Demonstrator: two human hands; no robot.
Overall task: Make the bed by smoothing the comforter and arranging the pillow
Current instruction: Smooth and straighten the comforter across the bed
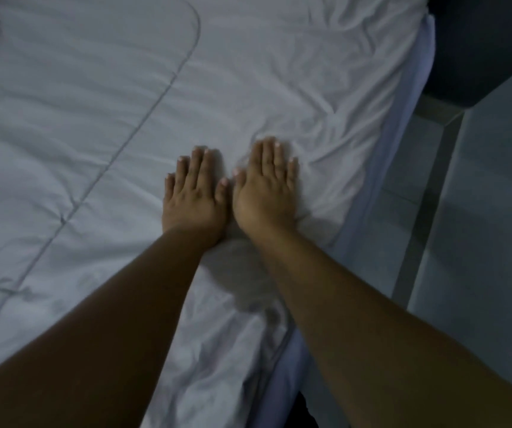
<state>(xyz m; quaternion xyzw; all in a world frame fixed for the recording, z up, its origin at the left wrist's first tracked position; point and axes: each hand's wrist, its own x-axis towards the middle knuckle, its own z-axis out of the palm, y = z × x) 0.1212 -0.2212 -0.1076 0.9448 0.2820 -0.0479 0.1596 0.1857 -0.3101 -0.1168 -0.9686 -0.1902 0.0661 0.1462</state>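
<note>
Head view: left hand (pixel 194 193) and right hand (pixel 265 186) press flat on wrinkled white comforter (pixel 279 88).

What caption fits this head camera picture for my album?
Left hand and right hand press flat, side by side, on the wrinkled white bedding.

The comforter (pixel 94 134) is plain white with no print, reading bluish-grey in the dim light, and a thin grey stitched seam (pixel 143 120) is its only marking. Just right of the comforter a pale lavender-blue sheet edge (pixel 409 125) shows. Beyond that the floor (pixel 502 180) is light grey, crossed by a darker grey strip (pixel 426 205), and the furniture block (pixel 480 41) off the comforter's far right corner is near-black navy.
</note>
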